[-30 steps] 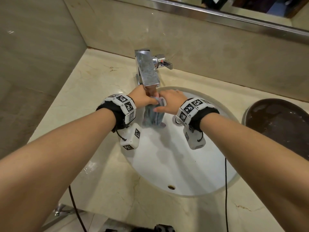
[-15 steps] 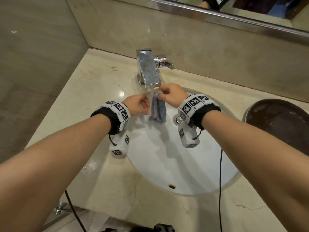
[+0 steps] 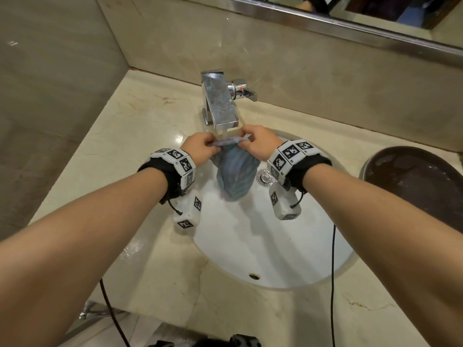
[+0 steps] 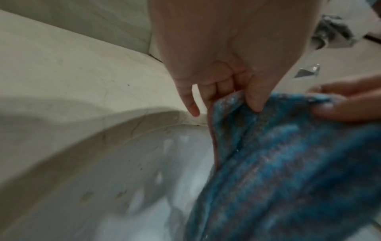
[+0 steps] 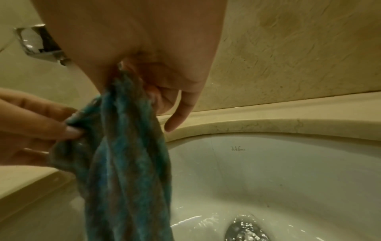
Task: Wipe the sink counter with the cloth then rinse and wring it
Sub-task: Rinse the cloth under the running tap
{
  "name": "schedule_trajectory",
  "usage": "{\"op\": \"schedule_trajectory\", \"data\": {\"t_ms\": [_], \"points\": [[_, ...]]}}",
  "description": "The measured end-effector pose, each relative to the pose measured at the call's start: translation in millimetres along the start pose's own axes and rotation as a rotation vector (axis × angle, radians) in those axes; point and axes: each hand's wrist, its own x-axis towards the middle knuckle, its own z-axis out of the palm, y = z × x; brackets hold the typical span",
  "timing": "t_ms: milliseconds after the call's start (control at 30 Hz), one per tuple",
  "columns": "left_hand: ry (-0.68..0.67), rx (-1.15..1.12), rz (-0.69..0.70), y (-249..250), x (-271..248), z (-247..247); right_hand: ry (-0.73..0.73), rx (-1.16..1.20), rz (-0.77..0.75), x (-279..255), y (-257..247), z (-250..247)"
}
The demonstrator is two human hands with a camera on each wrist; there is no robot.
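Observation:
A wet blue cloth (image 3: pixel 234 175) hangs over the white sink basin (image 3: pixel 263 246), just under the chrome faucet spout (image 3: pixel 220 106), where water runs. My left hand (image 3: pixel 200 146) pinches the cloth's top edge on the left, and my right hand (image 3: pixel 258 142) pinches it on the right, so the edge is stretched between them. In the left wrist view my left hand's fingers (image 4: pixel 255 99) pinch the cloth (image 4: pixel 288 163). The right wrist view shows my right hand's fingers (image 5: pixel 163 97) gripping the hanging cloth (image 5: pixel 128 163) above the basin (image 5: pixel 268 171).
The marble counter (image 3: pixel 130 136) surrounds the sink, with walls at the left and behind. A dark round tray (image 3: pixel 416 181) sits on the counter at the right. The drain (image 3: pixel 264 177) lies beside the cloth. The faucet handle (image 3: pixel 244 92) points right.
My left hand let go of the bunched cloth, then took its top edge again. Both hands now hold it spread open under the spout, where before it was squeezed in a bundle.

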Motion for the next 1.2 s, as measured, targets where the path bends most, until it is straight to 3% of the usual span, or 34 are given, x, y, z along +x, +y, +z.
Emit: {"op": "schedule_trajectory", "data": {"t_ms": [100, 200, 433, 600, 733, 833, 967, 1100, 1200], "points": [[-0.005, -0.111, -0.033, -2.7, 4.3, -2.8, -0.066, -0.075, -0.022, -2.9, 6.4, -0.2], [-0.1, -0.197, -0.023, 6.2, -1.0, -2.5, -0.164, -0.22, -0.035, -3.3, 7.6, 3.8], [-0.146, -0.317, 0.079, 23.9, -8.9, -4.3, -0.105, -0.076, -0.049, 1.1, -6.2, 9.0], [-0.147, -0.372, 0.049, 24.5, -12.8, -7.8, -0.041, -0.026, -0.021, 6.2, -11.9, 9.3], [-0.136, -0.205, -0.004, 8.9, -7.5, -5.4, 0.0, 0.18, 0.04, 7.3, -14.4, 5.5], [-0.194, -0.266, -0.011, 5.5, -8.7, -1.9, 0.001, 0.468, 0.071, 2.7, -20.0, 3.3], [-0.187, -0.222, -0.016, 0.3, -5.5, 4.6, 0.05, 0.604, 0.048, 4.3, -14.5, 3.5], [-0.117, 0.008, -0.041, -0.7, -4.2, 2.9, 0.107, 0.433, 0.104, 3.9, -2.8, 0.8], [-0.085, -0.011, -0.039, 0.4, -1.8, 1.1, 0.065, 0.185, 0.208, 4.2, 8.8, 1.8]]}}
